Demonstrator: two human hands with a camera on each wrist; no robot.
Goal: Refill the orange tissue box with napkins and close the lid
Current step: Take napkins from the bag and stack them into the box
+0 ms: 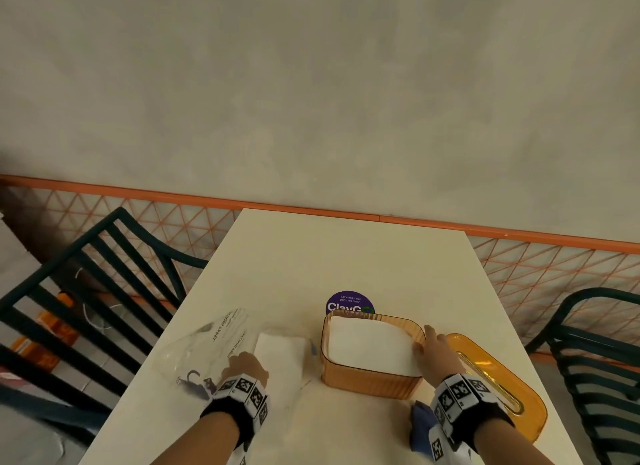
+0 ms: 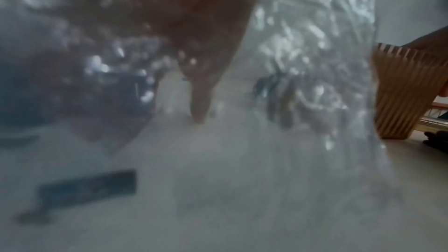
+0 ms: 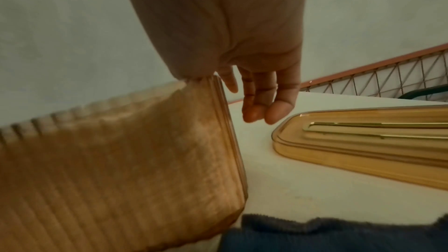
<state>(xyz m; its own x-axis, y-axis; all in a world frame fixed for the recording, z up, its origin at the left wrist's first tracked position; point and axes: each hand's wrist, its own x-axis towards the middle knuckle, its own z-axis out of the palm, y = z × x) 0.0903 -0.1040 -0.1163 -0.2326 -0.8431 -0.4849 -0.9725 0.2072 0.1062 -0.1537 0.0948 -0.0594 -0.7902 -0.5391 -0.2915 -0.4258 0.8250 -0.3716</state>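
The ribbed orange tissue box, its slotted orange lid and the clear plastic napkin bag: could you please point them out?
ribbed orange tissue box (image 1: 372, 381), head view, front wall
slotted orange lid (image 3: 363, 141), right wrist view, top face
clear plastic napkin bag (image 1: 207, 343), head view, crumpled middle

Napkins (image 1: 370, 347) in tissue box (image 1: 367, 383); lid (image 1: 498, 385) right of box; plastic bag (image 1: 207, 350) left; sticker (image 1: 349, 303) behind.

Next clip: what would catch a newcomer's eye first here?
Probably the ribbed orange tissue box at the table's middle, open and filled with white napkins, the right hand gripping its right rim. Its amber lid lies slot-up on the table just right of it. Left of the box, the left hand rests on a crinkled clear plastic bag with more napkins.
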